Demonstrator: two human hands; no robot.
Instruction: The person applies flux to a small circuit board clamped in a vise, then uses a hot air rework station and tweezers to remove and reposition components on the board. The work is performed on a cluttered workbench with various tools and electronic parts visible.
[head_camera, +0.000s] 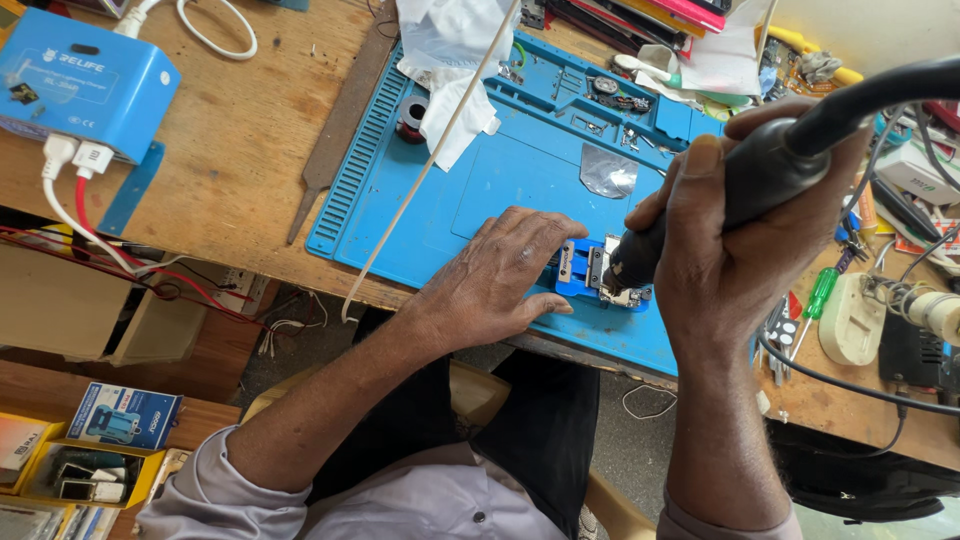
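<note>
My right hand grips a black hot-air handpiece with a thick black hose, its nozzle pointing down at a small circuit board. The board is clamped in a blue holder near the front edge of a blue work mat. My left hand lies flat on the mat with its fingers against the left side of the holder, steadying it.
A blue box-shaped charger unit with white and red cables sits at the far left of the wooden bench. White cloth, a thin white rod, a metal file, a green-handled screwdriver and tool clutter lie around.
</note>
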